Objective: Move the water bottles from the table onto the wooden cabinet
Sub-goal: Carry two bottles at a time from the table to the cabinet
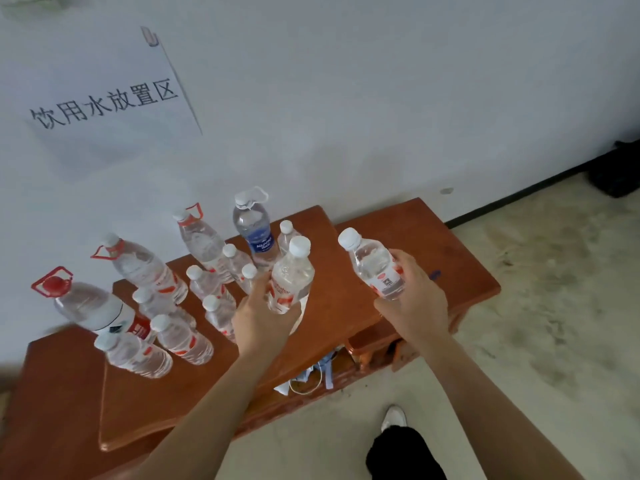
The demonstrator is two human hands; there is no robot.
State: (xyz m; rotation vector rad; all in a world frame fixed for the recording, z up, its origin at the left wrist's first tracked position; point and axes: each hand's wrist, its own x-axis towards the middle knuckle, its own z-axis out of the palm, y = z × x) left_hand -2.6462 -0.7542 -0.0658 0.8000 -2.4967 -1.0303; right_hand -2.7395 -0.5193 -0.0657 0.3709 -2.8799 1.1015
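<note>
My left hand [263, 317] grips a small clear water bottle [291, 275] with a white cap and red label, held just above the wooden cabinet [339, 299]. In my right hand [412, 299] is a second small water bottle [375, 265], tilted left over the cabinet's right part. Several small bottles [183, 337] stand on the cabinet top to the left. Behind them, along the wall, stand large bottles with carry handles, one with a blue label [254, 230] and one with a red cap [93, 306].
A paper sign [104, 98] with printed characters hangs on the white wall. Cloth and a white cable [311, 379] show in a gap in the cabinet front. My shoe [393, 417] is on the concrete floor. A dark object [620, 168] sits at the far right.
</note>
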